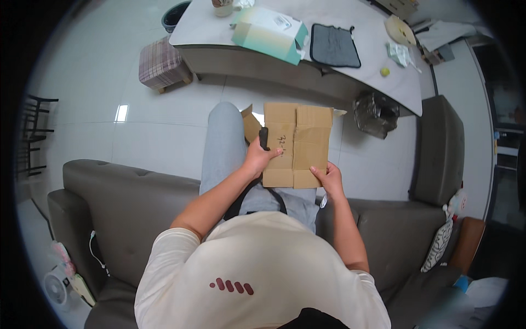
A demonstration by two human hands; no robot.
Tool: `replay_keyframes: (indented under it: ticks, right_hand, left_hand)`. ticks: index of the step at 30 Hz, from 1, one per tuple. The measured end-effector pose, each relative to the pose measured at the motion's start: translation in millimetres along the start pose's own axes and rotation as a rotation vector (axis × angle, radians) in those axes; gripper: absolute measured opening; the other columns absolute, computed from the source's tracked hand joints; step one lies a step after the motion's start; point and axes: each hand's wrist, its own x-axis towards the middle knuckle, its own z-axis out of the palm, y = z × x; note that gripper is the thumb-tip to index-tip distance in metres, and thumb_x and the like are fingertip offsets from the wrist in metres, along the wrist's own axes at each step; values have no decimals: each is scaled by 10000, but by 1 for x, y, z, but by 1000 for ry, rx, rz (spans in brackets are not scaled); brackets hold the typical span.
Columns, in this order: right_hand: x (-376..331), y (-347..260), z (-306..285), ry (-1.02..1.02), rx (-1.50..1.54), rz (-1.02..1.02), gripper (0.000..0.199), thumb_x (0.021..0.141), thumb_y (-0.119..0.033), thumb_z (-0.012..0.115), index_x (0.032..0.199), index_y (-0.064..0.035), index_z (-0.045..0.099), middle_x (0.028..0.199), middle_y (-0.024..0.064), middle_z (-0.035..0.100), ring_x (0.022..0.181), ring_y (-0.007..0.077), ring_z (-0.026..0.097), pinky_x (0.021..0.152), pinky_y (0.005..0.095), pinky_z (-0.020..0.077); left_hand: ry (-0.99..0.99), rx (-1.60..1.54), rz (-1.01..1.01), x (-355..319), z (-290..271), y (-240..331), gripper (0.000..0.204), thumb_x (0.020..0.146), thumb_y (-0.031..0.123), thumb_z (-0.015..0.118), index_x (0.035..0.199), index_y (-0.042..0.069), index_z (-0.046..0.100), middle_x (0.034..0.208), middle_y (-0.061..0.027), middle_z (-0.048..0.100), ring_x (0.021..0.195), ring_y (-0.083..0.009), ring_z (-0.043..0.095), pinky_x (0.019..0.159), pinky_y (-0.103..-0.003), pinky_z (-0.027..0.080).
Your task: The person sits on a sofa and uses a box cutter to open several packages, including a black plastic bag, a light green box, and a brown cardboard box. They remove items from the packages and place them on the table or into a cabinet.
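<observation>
Brown cardboard box (pixel 297 143); black tool (pixel 263 137), maybe marker; grey sofa (pixel 115 197); plaid stool (pixel 161 64); teal-white carton (pixel 268 34).

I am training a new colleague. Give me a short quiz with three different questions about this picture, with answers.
1. True or false: the box lies on the person's lap.
2. Which hand holds the dark tool? A) left B) right
3. Fill in: the right hand grips the box at its ___ corner.

Key: 1 true. 2 A, the left hand. 3 near right.
</observation>
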Motion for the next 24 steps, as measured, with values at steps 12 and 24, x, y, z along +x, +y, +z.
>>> replay_keyframes:
  ticks: [12, 24]
  right_hand:
    - [203, -278, 40, 357, -1027, -889, 481, 837, -309, 667, 1285, -179, 547, 1262, 135, 572, 1015, 315, 628, 822, 407, 511]
    - [381, -262, 152, 79, -1275, -785, 500, 912, -505, 504, 1378, -329, 470, 1459, 99, 405, 1036, 288, 635, 792, 415, 531]
  left_hand:
    - [205, -568, 327, 171, 31, 126, 366, 893, 12, 605, 1238, 2, 484, 1170, -114, 609, 1043, -215, 603, 904, -351, 483]
    - [267, -804, 42, 309, -11, 129, 364, 923, 51, 585, 1253, 143, 462, 1175, -67, 582, 1045, -221, 608, 836, -413, 533]
